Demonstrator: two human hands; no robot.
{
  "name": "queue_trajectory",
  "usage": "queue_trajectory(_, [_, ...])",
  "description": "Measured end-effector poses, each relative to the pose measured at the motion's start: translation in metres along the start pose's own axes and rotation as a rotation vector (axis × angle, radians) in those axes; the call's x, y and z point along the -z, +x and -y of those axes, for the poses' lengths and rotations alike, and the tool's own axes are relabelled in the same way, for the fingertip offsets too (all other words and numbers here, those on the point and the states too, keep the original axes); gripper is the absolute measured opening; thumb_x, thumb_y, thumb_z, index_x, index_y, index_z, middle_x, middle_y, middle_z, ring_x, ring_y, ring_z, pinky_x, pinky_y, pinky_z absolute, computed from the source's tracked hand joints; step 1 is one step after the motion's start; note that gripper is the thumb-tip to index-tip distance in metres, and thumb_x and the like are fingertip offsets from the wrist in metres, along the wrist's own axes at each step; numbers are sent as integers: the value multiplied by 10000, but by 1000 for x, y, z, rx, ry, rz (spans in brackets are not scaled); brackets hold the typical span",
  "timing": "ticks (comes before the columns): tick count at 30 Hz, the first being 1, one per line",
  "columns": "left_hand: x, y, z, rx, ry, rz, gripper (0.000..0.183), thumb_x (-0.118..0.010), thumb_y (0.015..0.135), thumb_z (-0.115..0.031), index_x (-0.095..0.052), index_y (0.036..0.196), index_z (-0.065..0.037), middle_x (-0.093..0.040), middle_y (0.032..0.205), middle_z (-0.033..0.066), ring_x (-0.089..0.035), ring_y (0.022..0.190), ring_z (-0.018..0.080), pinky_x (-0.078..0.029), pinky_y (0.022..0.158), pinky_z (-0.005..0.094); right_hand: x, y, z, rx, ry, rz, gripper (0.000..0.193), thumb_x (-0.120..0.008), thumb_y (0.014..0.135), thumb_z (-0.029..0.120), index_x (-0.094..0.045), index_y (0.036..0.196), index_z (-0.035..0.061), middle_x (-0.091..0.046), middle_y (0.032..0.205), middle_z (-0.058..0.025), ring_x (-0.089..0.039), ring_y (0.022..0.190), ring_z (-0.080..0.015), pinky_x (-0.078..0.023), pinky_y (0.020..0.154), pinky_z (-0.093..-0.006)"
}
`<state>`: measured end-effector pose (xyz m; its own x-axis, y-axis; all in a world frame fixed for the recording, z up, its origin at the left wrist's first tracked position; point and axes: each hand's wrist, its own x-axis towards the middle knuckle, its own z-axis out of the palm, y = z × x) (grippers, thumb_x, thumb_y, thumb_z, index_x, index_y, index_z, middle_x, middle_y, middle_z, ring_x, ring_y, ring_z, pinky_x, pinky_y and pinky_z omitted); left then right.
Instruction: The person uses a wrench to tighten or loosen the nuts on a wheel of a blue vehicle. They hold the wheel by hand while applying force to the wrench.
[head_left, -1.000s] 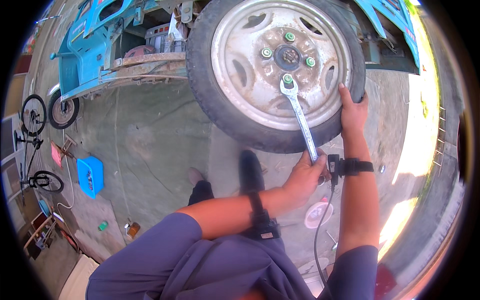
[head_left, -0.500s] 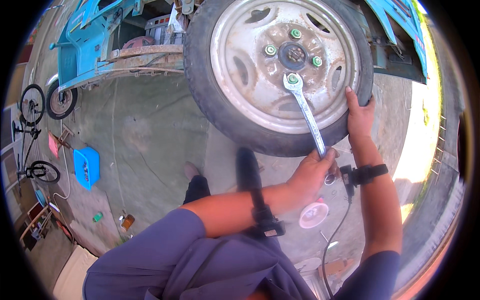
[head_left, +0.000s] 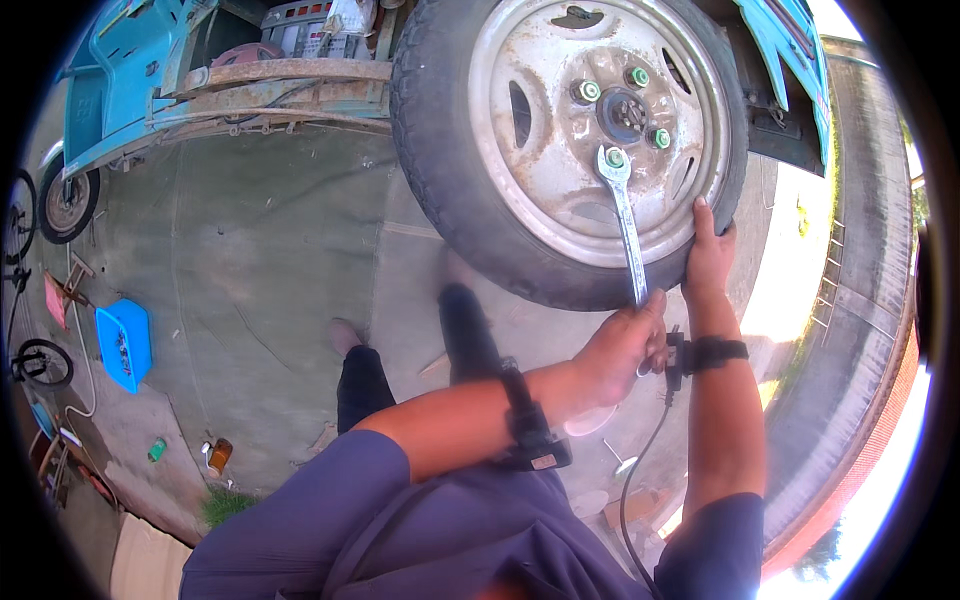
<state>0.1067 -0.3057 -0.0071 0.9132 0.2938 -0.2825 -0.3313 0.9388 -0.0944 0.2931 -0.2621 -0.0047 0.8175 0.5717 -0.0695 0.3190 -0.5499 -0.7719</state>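
Note:
A wheel (head_left: 545,210) with a black tire and a worn silver rim stands before me. Green-marked lug nuts (head_left: 638,76) ring its dark hub (head_left: 622,115). My left hand (head_left: 625,345) is closed round the lower end of a long silver wrench (head_left: 628,225). The wrench's open jaw sits on the lowest lug nut (head_left: 614,159). Its other end is mostly hidden by my fingers. My right hand (head_left: 710,255) grips the tire's lower right edge, thumb on the sidewall and fingers mostly hidden behind.
A blue vehicle body (head_left: 120,70) with a rusty rail (head_left: 290,72) flanks the wheel. On the left floor are a blue bin (head_left: 125,345), a brown bottle (head_left: 218,457) and a smaller wheel (head_left: 68,205). A pale round dish (head_left: 588,422) lies partly hidden below my left forearm.
The view has shifted. The wheel and wrench appear tilted slightly clockwise, the wrench now more upright. Both hands keep their hold, and the wrench stays on the same nut.

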Motion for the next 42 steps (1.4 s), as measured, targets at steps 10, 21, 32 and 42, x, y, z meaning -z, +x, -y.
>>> queue_trajectory(10, [17, -55, -44, 152, 61, -56, 452, -475, 1005, -516, -367, 764, -149, -353, 650, -28, -386, 587, 124, -359, 563, 294, -13, -34, -6, -98, 166, -94, 718, -702, 870, 381, -456, 1317, -124, -589, 1234, -216, -591, 1093, -274, -458, 957, -342])
queue_trajectory(21, [-1, -62, -46, 113, 90, -124, 431, -460, 1004, -527, -384, 801, -155, -327, 647, -29, -352, 585, 124, -357, 562, 294, -19, -36, -13, 3, -16, -244, 926, -774, 767, 470, -410, 1348, -153, -541, 1313, -286, -534, 1225, -353, -394, 1047, -377])
queue_trajectory(32, [-48, -24, -7, 21, 44, -64, 406, -432, 1016, -502, -461, 857, -130, -457, 678, 4, -551, 723, 206, -479, 712, 375, 1, 6, -9, 65, -143, -128, 1016, -763, 751, 498, -339, 1396, -162, -466, 1380, -329, -472, 1297, -393, -351, 1091, -390])
queue_trajectory(42, [-55, -40, -40, 49, 719, -232, 344, -484, 1032, -386, -494, 854, -92, -528, 675, 20, -566, 609, 155, -402, 531, 286, 6, 79, 19, 311, -163, 162, 1001, -772, 741, 479, -348, 1413, -130, -496, 1362, -316, -492, 1288, -384, -381, 1073, -387])
